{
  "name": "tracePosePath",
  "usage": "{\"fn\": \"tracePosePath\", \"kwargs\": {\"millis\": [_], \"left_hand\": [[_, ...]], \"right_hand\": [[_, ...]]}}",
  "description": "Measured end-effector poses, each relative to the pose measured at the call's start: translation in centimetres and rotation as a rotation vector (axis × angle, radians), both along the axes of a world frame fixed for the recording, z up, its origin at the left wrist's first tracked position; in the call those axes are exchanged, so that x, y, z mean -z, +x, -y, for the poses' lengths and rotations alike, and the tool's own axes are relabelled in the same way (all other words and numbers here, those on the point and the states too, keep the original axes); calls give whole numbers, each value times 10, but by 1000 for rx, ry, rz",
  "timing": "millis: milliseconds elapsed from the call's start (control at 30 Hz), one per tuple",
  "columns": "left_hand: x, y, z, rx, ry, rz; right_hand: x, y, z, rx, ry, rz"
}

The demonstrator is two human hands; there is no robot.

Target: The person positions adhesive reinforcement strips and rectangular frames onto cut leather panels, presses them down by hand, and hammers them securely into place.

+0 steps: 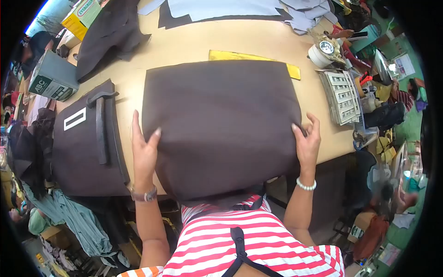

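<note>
A large dark brown sheet of leather-like material (pixel 221 120) lies over the table's front edge, its near end hanging down toward my lap. At its left edge my left hand (pixel 146 150) has the thumb on top of the sheet, with the fingers stretched out beside it. My right hand (pixel 308 141) is at the right edge, thumb on the sheet and fingers bent round its border; the fingertips are partly hidden. Beneath the sheet's far edge a yellow strip (pixel 244 56) sticks out.
To the left, a hammer (pixel 100 129) and a white rectangular frame (pixel 74 119) lie on stacked dark pieces (pixel 78 157). Behind them stands an ABC tin (pixel 54 76). A tape roll (pixel 320 54) and a slotted rack (pixel 341 97) are at right, with scissors (pixel 362 138) near the edge.
</note>
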State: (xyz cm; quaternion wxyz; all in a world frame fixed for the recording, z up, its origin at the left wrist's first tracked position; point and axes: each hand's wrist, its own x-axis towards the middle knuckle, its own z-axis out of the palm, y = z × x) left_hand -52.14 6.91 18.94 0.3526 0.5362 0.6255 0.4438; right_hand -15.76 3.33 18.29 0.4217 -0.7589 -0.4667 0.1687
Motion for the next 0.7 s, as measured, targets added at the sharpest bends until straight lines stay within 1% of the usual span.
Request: {"fn": "tracePosePath", "kwargs": {"millis": [67, 100, 200, 300, 400, 500, 600, 667, 700], "left_hand": [[3, 3, 28, -3, -15, 166], [4, 4, 40, -6, -21, 252], [1, 8, 70, -79, -85, 349], [15, 2, 91, -108, -116, 398], [17, -12, 109, -12, -295, 104], [9, -16, 119, -134, -347, 79], [-9, -2, 118, -151, -135, -787], [-12, 17, 99, -105, 114, -897], [-15, 30, 87, 50, 191, -801]], "right_hand": [[12, 8, 28, 61, -39, -73], [11, 7, 37, 80, -66, -24], [-5, -3, 48, 118, -171, 134], [-4, -9, 33, 24, -17, 612], [5, -32, 6, -228, -2, 552], [23, -53, 4, -351, -157, 691], [26, -53, 6, -357, -148, 653], [25, -52, 5, -359, -144, 652], [25, -52, 5, -362, -140, 651]]}}
